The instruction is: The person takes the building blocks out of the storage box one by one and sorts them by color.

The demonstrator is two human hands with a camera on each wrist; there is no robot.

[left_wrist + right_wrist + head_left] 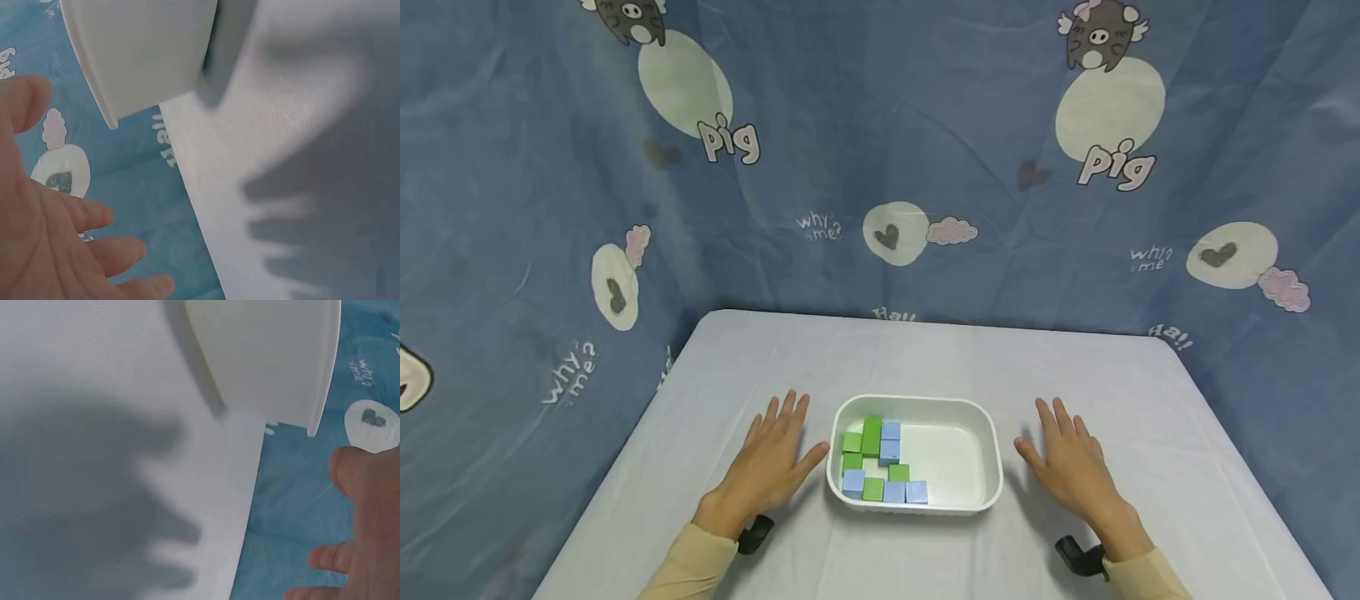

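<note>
Fingers [799, 408] of left hand [767, 471] and right hand [1072, 471] spread empty, flanking the tray [951, 454]; a left thumb [812, 458] bump might jostle its blocks [889, 451].

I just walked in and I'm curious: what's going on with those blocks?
A person's left hand and right hand are spread open on either side of a white, round-cornered, plastic-looking tray, holding nothing. Inside are small green blocks and small light-blue blocks, mostly toward the person's left. The tray sits on a white-covered table.
</note>
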